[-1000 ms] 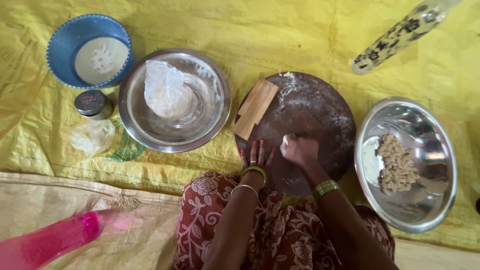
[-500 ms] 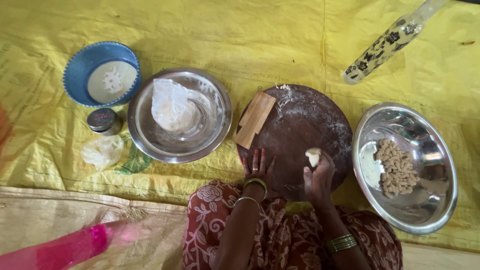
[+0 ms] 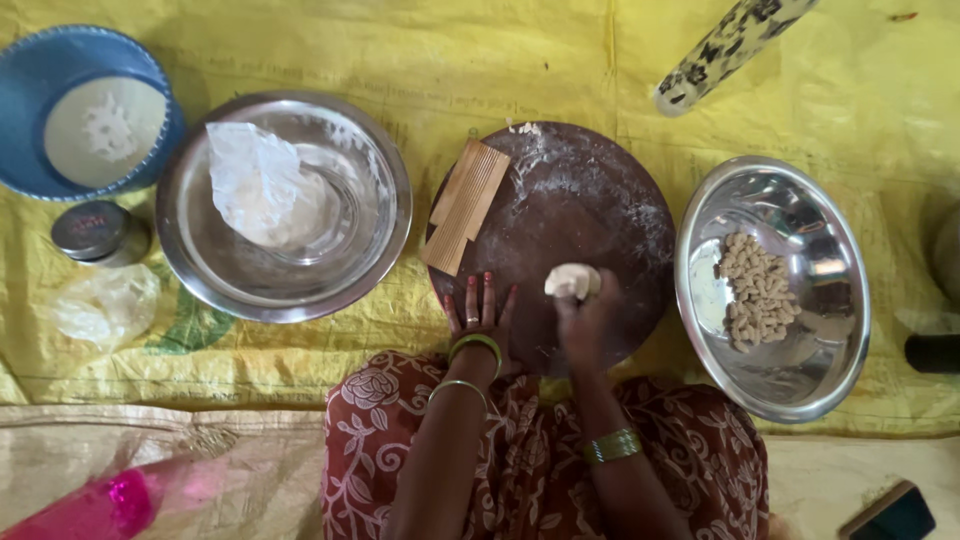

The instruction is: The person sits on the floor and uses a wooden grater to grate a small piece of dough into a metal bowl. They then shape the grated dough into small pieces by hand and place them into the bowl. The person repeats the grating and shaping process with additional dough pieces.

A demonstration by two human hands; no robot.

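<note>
While the camera sits closer than a second ago, the layout reads from left to right as follows. At far left, a blue bowl (image 3: 90,115) with a pale disc inside lies beside a small round tin (image 3: 100,232) and a crumpled clear bag (image 3: 105,305), all on the yellow sheet (image 3: 300,40). Next comes a steel bowl (image 3: 285,205) holding a white plastic bag of flour (image 3: 255,185). A ribbed wooden paddle (image 3: 465,205) rests tilted on the left edge of the round dark board (image 3: 590,200), which is dusted with flour.

The left hand (image 3: 482,312) lies flat on the board's near edge, fingers spread apart and holding nothing; it occupies the same place as in both earlier frames. The right hand (image 3: 585,315), which one second ago was pressed down on the board near its middle, is now at the board's near side with its fingers closed around a small lump of pale dough (image 3: 572,281), as half a second ago. The dough shows above the fingertips, over the board.

To the right, a second steel bowl (image 3: 770,290) holds a heap of small shaped dough pieces (image 3: 758,290). A patterned rolling pin (image 3: 730,45) lies at upper right.
</note>
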